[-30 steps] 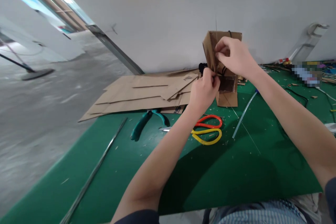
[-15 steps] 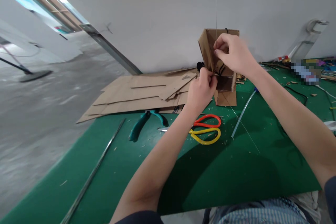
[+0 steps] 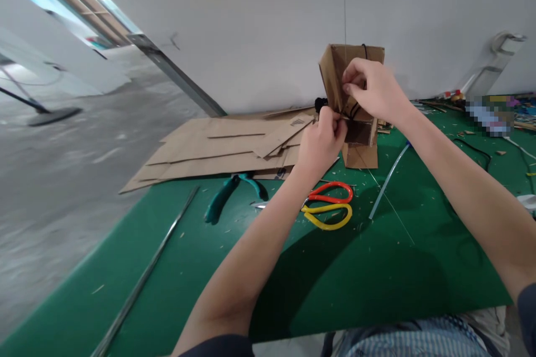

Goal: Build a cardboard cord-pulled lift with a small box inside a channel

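An open-sided cardboard box (image 3: 333,81) with black cord (image 3: 365,51) around it stands against the wall. My left hand (image 3: 320,139) is closed in a pinch at the box's lower inside corner, its fingertips partly hidden. Higher up, in front of the box's inner face, my right hand (image 3: 372,86) pinches a thin wire-like line (image 3: 344,5) that rises past the top of the view. A similar fine strand (image 3: 393,209) slants from beneath the box across the table. Scissors with one red and one yellow handle (image 3: 329,217) lie below my left wrist.
Flat cardboard sheets (image 3: 201,145) lie left of the box. Teal-handled pliers (image 3: 220,201) and a bundle of thin metal rods (image 3: 146,273) rest on the green table (image 3: 201,268). A clear tube (image 3: 387,184) lies under my right forearm; scraps and cables are at right.
The box top has tilted or shifted slightly to the right, and my right hand has moved slightly down and right with the line. My left hand stays at the box's corner.
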Demonstrator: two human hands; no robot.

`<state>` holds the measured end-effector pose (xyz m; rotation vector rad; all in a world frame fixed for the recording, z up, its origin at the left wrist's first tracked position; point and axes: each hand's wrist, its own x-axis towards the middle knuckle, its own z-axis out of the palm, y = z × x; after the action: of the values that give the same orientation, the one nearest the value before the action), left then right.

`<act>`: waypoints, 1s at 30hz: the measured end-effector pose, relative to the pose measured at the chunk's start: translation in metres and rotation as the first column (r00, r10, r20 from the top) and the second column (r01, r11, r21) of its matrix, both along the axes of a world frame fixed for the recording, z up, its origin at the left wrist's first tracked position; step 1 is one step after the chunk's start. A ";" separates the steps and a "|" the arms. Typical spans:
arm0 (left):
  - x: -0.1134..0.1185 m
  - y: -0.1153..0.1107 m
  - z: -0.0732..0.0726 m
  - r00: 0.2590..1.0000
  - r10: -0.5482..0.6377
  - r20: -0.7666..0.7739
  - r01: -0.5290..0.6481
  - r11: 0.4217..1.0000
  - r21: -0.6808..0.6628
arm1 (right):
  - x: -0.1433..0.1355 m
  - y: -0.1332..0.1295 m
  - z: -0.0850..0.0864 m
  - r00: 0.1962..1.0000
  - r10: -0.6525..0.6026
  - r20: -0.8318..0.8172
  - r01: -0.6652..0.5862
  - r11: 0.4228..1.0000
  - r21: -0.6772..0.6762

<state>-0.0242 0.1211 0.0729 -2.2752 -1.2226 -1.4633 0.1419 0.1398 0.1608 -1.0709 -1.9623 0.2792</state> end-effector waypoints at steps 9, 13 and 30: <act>0.001 0.000 -0.001 1.000 0.008 -0.014 -0.008 1.000 0.000 | 0.000 -0.005 0.002 0.995 -0.026 0.100 0.029 0.999 -0.036; 0.001 0.001 -0.002 0.999 0.032 0.001 -0.032 0.999 -0.026 | -0.002 -0.003 0.002 0.998 -0.050 0.041 0.050 0.999 0.006; 0.002 0.000 0.002 0.999 0.048 0.024 -0.048 0.998 -0.029 | -0.008 -0.006 0.007 0.991 -0.086 0.102 0.083 0.996 0.033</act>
<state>-0.0220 0.1213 0.0749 -2.2360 -1.3041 -1.4709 0.1340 0.1341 0.1675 -1.1669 -2.0003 0.1524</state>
